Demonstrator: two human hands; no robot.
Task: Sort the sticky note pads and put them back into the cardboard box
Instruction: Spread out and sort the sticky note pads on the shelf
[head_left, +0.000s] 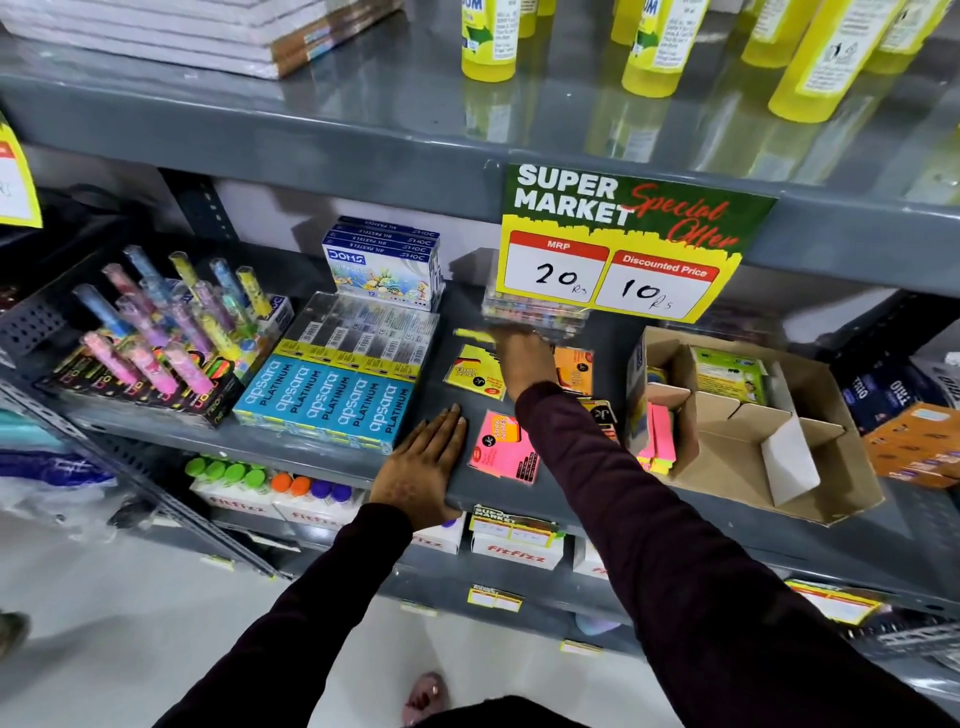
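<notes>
Sticky note pads lie loose on the grey shelf (322, 457): a pink pad (501, 447) near the front edge, a yellow pad (474, 375) behind it, an orange pad (574, 369) and a dark-wrapped pad (602, 415) to the right. The open cardboard box (810, 467) stands at the right, with pink and yellow pads (657, 439) upright in its left compartment. My right hand (524, 361) reaches over the loose pads and pinches a thin yellow pad (474, 334), which is blurred. My left hand (423, 462) rests flat on the shelf edge, left of the pink pad.
Blue Apsara pencil boxes (332, 400) and DOMS pastel boxes (384, 265) fill the shelf to the left. A clear case (535, 312) stands behind my right hand, under a hanging price sign (623, 244). Yellow bottles (488, 36) stand on the shelf above.
</notes>
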